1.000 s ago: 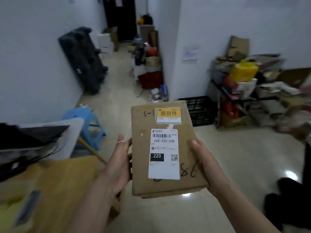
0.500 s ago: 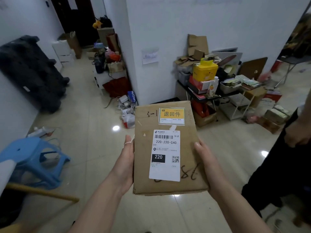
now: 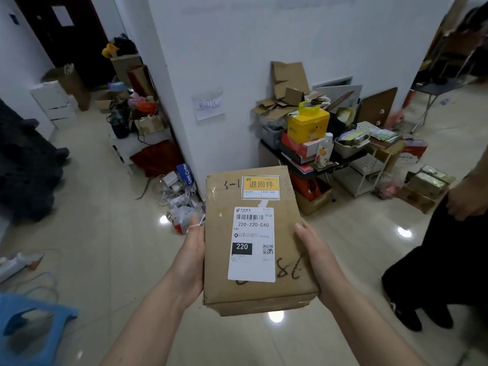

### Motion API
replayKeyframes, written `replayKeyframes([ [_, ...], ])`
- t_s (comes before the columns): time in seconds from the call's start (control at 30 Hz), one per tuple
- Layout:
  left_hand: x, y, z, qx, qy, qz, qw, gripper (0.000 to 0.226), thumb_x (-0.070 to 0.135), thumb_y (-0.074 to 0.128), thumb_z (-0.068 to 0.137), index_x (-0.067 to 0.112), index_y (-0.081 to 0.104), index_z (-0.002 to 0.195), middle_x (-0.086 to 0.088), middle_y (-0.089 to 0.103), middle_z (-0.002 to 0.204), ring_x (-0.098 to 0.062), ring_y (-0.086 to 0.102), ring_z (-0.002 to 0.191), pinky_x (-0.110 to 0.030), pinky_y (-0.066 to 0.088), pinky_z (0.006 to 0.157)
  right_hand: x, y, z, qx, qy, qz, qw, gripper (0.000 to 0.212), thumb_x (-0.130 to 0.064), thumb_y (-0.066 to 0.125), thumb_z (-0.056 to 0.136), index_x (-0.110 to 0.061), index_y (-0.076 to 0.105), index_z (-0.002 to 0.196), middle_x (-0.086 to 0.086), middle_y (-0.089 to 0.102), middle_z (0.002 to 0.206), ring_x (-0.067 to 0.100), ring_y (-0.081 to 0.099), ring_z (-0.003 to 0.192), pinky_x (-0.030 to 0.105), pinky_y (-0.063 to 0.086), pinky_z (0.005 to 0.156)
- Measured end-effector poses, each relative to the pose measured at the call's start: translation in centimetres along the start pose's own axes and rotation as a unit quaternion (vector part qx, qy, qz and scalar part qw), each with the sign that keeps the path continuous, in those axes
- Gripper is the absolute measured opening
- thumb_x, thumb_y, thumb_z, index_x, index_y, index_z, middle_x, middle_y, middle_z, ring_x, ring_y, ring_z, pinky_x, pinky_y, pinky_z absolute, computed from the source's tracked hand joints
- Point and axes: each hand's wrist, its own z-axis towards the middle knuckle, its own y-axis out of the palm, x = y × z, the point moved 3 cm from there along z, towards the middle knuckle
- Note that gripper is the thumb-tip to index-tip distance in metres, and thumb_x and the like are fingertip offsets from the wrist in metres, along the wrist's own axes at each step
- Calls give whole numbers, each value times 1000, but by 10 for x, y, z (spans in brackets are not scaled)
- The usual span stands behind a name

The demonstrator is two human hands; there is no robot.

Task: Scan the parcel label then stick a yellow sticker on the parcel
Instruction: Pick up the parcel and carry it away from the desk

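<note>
Bare forearms, no sleeves; thin white band (image 3: 195,227) on left finger.

Glossy beige tile floor (image 3: 356,260) with light reflections. White pillar wall (image 3: 237,48), handwritten paper note (image 3: 208,105) taped on it. Blue plastic stool (image 3: 29,328) bottom left. Black rack (image 3: 311,157) against wall, piled with yellow box (image 3: 307,126), red box, bottle, cardboard scraps (image 3: 289,83). Cables, chargers, blue packet (image 3: 184,174) at pillar base. Second person in dark clothes (image 3: 449,249) at right edge.
</note>
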Motion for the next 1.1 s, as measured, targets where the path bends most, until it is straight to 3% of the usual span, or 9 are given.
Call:
replayKeyframes([
  [0.1,12,-1,48,-13,-5,-6,1000,66,65,12,92,32,59,123,-2,69,120,-20,66,109,-36,50,86,-10,-6,43,25,4,-1,1000,35,-41,49,92,-38,55,126,-3,71,112,17,69,99,42,54,88],
  [0.23,25,-4,115,-10,-12,-11,1000,62,60,11,95,32,56,126,-2,69,119,-20,67,108,-33,53,81,-16,-15,108,25,18,1,1000,33,-42,50,92,-34,58,123,0,72,108,21,70,97,45,54,88],
  [0.37,42,-4,192,0,-22,-24,999,66,63,13,94,28,61,122,-6,69,120,-24,65,111,-41,47,94,-29,-28,189,20,24,-9,999,44,-51,58,84,-34,56,124,0,71,111,21,69,98,48,54,88],
  [0.43,52,0,233,6,-30,-28,999,67,63,12,94,26,59,125,-7,68,120,-25,64,112,-42,46,97,-40,-37,234,24,27,-14,999,38,-47,56,87,-35,56,123,-2,71,108,20,70,97,48,54,89],
  [0.67,89,-6,360,48,-38,-35,998,66,60,11,95,26,58,125,-6,70,116,-23,68,106,-37,51,83,-75,-49,381,1,52,-61,997,39,-47,54,88,-35,55,126,-1,68,114,21,67,101,50,51,92],
  [0.87,105,-44,471,79,-42,-53,995,64,59,13,95,25,58,125,-5,72,112,-20,70,100,-28,58,69,-77,-34,495,-4,81,-86,993,19,-41,53,90,-43,55,109,-3,69,106,20,69,96,45,54,88],
  [1.1,111,-115,627,80,-142,-75,984,67,70,15,89,36,67,113,-5,70,117,-26,65,110,-48,46,99,-48,-8,653,19,120,-164,979,45,-44,53,90,-32,47,133,-5,66,111,17,67,97,44,53,88],
])
